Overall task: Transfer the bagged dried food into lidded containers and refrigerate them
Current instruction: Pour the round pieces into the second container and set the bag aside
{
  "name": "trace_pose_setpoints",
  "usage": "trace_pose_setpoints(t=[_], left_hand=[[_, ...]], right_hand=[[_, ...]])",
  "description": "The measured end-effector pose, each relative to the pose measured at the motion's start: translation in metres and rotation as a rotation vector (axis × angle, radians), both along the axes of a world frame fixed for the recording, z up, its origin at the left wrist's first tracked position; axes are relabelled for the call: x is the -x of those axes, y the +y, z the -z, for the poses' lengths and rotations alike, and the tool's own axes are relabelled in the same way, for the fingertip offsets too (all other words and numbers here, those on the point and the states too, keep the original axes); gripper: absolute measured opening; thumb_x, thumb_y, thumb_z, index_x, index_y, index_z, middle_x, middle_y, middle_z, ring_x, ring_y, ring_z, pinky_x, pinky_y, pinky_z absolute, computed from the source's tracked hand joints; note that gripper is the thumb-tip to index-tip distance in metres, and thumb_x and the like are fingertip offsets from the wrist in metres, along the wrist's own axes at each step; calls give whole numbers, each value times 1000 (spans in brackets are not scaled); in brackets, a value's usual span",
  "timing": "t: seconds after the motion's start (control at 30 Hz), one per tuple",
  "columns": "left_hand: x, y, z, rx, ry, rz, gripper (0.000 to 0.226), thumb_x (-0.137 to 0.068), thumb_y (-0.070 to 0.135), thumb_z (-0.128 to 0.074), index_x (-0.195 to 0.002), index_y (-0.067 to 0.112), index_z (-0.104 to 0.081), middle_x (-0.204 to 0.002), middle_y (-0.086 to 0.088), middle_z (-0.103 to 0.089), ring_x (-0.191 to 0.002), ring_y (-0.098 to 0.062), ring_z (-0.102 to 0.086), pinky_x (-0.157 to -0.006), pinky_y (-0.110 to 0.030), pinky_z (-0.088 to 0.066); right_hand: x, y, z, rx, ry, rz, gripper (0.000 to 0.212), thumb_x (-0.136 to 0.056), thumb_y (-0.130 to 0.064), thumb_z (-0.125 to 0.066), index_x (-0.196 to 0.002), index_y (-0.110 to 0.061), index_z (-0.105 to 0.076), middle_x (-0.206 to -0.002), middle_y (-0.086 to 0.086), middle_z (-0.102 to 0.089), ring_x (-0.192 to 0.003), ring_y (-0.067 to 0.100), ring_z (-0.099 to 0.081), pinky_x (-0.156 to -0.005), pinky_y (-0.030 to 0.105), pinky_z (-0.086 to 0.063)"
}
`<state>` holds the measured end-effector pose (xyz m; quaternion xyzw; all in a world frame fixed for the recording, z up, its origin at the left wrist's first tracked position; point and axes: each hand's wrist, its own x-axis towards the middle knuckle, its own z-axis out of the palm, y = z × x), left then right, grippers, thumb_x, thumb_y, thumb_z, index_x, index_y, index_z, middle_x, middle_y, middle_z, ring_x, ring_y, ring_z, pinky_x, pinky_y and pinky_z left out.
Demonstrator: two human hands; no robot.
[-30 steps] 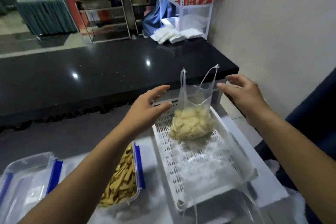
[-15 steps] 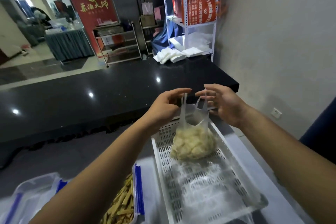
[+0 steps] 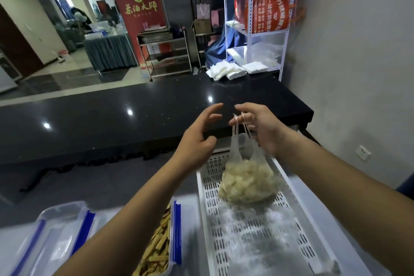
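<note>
A clear plastic bag of pale dried food (image 3: 247, 182) hangs just over the far end of a white slotted crate (image 3: 251, 242). My right hand (image 3: 261, 129) holds both bag handles, which loop over its fingers. My left hand (image 3: 199, 139) hovers just left of the handles, fingers spread and holding nothing. At the lower left, partly behind my left forearm, sits a clear container with blue clips holding yellow dried sticks (image 3: 156, 251). A clear lid with blue clips (image 3: 51, 240) lies further left.
A long black counter (image 3: 134, 116) runs across behind the crate, with folded white cloths (image 3: 226, 70) at its far end. A white metal shelf (image 3: 257, 29) stands by the right wall. An empty clear bag (image 3: 257, 251) lies in the crate.
Both hands closed in on the bag handles. My right hand took both handles and raised the bag, while my left hand let go and opened. The camera tilted up.
</note>
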<state>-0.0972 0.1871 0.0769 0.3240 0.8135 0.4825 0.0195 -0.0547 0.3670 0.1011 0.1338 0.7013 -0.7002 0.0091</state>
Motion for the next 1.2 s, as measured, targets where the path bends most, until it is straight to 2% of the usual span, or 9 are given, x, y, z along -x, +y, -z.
trace_pose_setpoints(t=[0.13,0.27,0.47,0.6,0.7,0.8,0.9,1.0,1.2], left_hand=[[3,-8,2,36,86,-89,67,-92,10,-65,-149,33,-39,-141,9,-49,-132,-1,-41,-113,-31,-36],[7,16,-14,32,185,-113,82,-85,33,-77,-153,25,-33,-151,0,-42,-140,-15,-36,-115,-36,-33],[3,52,-38,110,290,-243,95,-81,44,-77,-156,25,-22,-156,-5,-34,-143,-26,-29,-116,-45,-29],[-5,55,-43,119,286,-307,91,-85,41,-70,-158,23,-19,-159,-7,-29,-146,-28,-24,-118,-47,-23],[-11,43,-48,70,352,-373,90,-84,38,-71,-158,21,-21,-158,-8,-30,-146,-27,-25,-118,-49,-22],[-21,23,-53,-57,437,-441,81,-88,39,-67,-156,20,-27,-156,-7,-35,-145,-24,-29,-118,-46,-24],[-45,10,-61,-147,551,-444,71,-91,34,-62,-153,17,-32,-153,-9,-38,-142,-24,-34,-116,-46,-27],[-67,2,-71,-176,598,-436,60,-96,28,-56,-152,16,-36,-152,-11,-38,-140,-25,-35,-114,-52,-28],[-86,-52,-103,-455,470,-415,56,-97,44,-42,-146,16,-43,-146,-10,-42,-133,-25,-43,-106,-55,-42]], right_hand=[[-9,4,-22,-10,34,12,32,-79,-50,-60,-66,-22,-71,-84,-2,-72,-113,27,-49,-102,47,-35],[-23,3,-50,-69,154,-9,23,-90,-43,-54,-82,-24,-63,-82,3,-67,-99,23,-55,-91,42,-37],[-42,-13,-71,-211,322,-34,43,-97,-51,-47,-85,-15,-67,-68,4,-64,-67,15,-62,-73,31,-47],[-51,-17,-60,-361,303,-11,64,-87,-70,-48,-58,-16,-68,-85,8,-74,-90,20,-69,-88,35,-46],[-63,-19,-46,-469,303,44,76,-75,-84,-44,-65,-14,-72,-91,10,-71,-99,26,-65,-97,51,-46],[-90,-22,-18,-541,408,97,62,-79,-77,-42,-68,-24,-73,-102,-1,-66,-125,27,-49,-108,59,-31],[-123,-41,7,-262,461,67,41,-81,-60,-51,-95,-29,-73,-114,-18,-63,-130,7,-45,-110,42,-34],[-152,-72,26,-4,452,199,48,-82,-49,-57,-130,-46,-54,-138,-19,-48,-128,-7,-43,-99,25,-38],[-182,-138,62,420,185,321,39,-81,-48,-57,-118,-37,-61,-131,-7,-60,-129,22,-52,-110,49,-38]])
